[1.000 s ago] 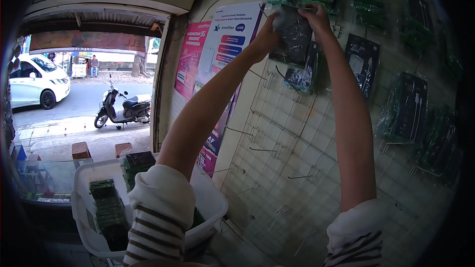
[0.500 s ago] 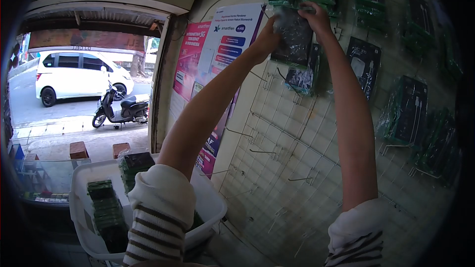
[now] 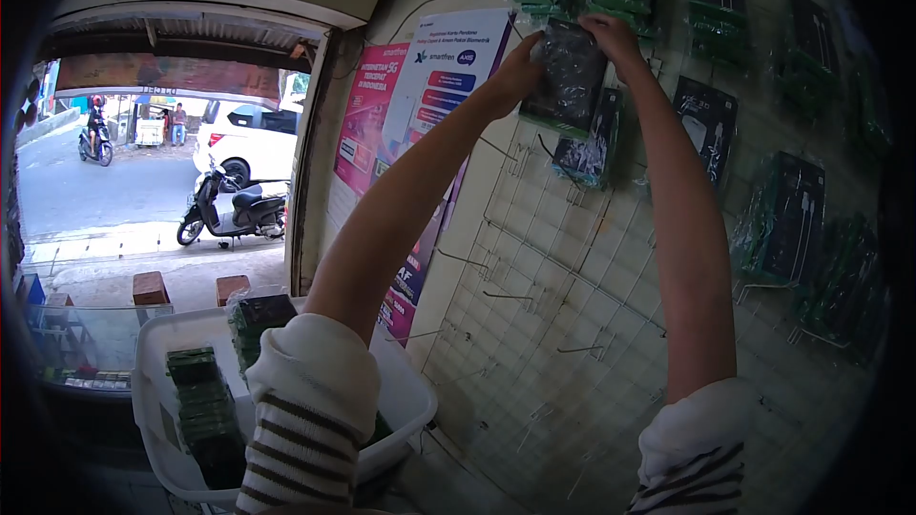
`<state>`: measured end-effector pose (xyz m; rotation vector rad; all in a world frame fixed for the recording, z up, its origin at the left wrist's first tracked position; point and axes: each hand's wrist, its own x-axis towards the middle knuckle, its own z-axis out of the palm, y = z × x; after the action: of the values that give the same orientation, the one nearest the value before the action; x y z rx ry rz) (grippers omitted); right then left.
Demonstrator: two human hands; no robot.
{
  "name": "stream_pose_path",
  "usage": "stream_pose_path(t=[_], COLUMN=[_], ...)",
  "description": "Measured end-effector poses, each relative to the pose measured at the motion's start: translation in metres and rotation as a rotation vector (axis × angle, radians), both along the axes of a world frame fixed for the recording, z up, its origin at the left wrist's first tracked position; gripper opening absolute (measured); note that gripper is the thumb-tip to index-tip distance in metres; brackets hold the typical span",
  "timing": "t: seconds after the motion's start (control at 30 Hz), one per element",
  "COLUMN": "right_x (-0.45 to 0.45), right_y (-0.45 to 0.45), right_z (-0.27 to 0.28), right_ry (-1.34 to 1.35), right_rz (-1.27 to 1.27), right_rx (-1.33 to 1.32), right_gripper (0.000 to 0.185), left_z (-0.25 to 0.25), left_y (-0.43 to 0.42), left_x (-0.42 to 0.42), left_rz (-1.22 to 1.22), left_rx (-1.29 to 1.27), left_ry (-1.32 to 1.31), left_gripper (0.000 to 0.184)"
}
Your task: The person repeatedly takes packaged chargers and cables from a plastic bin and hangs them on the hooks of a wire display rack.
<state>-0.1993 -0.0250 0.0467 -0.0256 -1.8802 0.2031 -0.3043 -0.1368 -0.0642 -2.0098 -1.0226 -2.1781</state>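
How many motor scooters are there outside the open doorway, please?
2: a black scooter parked nearer, and a dark scooter with a rider, farther left on the road. The white car may hide others.

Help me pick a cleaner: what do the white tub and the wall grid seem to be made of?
The white tub looks like smooth plastic with a slight sheen, judging by its rounded corners and moulded rim. The wall grid looks like metal: thin, straight crossing wires; painted or plated, I can't tell.
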Motion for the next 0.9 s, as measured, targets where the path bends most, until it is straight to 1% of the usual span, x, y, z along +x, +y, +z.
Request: stream_pose_path(t=[0.07, 0.1, 0.2, 0.27, 0.3, 0.33, 0.4, 0.43, 0.47, 0.5, 0.53, 0.6, 0.67, 0.73, 0.8, 0.87, 0.9], right_x=[-0.004, -0.008, -0.02, -0.023, -0.019, -0.02, -0.019, -0.02, -0.021, -0.021, -0.016, -0.009, -0.004, -0.005, -0.002, -0.002, -0.001], right_y=[-0.004, 0.002, 0.018, 0.022, 0.018, 0.022, 0.025, 0.029, 0.032, 0.033, 0.026, 0.015, 0.007, 0.007, 0.008, 0.011, 0.014], right_z=[0.008, 0.013, 0.032, 0.038, 0.036, 0.036, 0.034, 0.033, 0.032, 0.03, 0.024, 0.01, 0.003, -0.001, -0.01, -0.018, -0.02], right_ry=[-0.047, -0.049, -0.08, -0.086, -0.087, -0.087, -0.088, -0.086, -0.063, -0.039, -0.038, 0.055, 0.052, 0.109, 0.095, 0.154, 0.156], right_rz=[-0.126, -0.123, -0.099, -0.028, 0.05, 0.05, 0.204, 0.201, 0.165, 0.127, 0.121, -0.043, -0.085, -0.206, -0.185, -0.145, -0.153], right_rx=[0.003, 0.001, -0.046, -0.221, -0.276, -0.277, -0.217, -0.218, -0.149, -0.08, -0.08, 0.076, 0.077, 0.271, 0.26, 0.412, 0.44], right_gripper=[0.031, 0.031, 0.032, 0.033, 0.032, 0.032, 0.029, 0.029, 0.026, 0.024, 0.024, 0.022, 0.025, 0.026, 0.028, 0.028, 0.028], left_z=[0.001, 0.001, 0.001, 0.003, 0.003, 0.003, 0.003, 0.004, 0.003, 0.003, 0.002, 0.002, 0.001, 0.004, 0.009, 0.011, 0.011], left_y=[0.0, 0.0, 0.002, 0.009, 0.008, 0.007, 0.011, 0.016, 0.02, 0.02, 0.018, 0.019, 0.025, 0.04, 0.053, 0.064, 0.064], left_x=[-0.002, -0.002, -0.005, -0.01, -0.007, -0.004, 0.002, 0.005, 0.007, 0.011, 0.015, 0.018, 0.015, 0.002, -0.009, -0.015, -0.012], left_rz=[-0.038, -0.035, -0.074, -0.167, -0.166, -0.139, -0.116, -0.043, 0.028, 0.023, 0.035, 0.041, 0.11, 0.126, 0.216, 0.251, 0.288], left_rx=[-0.04, -0.042, -0.074, -0.03, -0.032, -0.056, -0.083, -0.035, 0.013, 0.013, 0.006, 0.001, 0.02, 0.016, -0.011, -0.014, -0.017], left_ry=[-0.019, -0.021, -0.056, -0.056, -0.056, -0.067, -0.077, -0.07, -0.063, -0.061, -0.058, -0.052, -0.042, -0.029, 0.01, 0.005, 0.0], left_gripper=[0.057, 0.057, 0.057, 0.062, 0.062, 0.06, 0.059, 0.059, 0.059, 0.059, 0.059, 0.058, 0.052, 0.052, 0.054, 0.053, 0.053])
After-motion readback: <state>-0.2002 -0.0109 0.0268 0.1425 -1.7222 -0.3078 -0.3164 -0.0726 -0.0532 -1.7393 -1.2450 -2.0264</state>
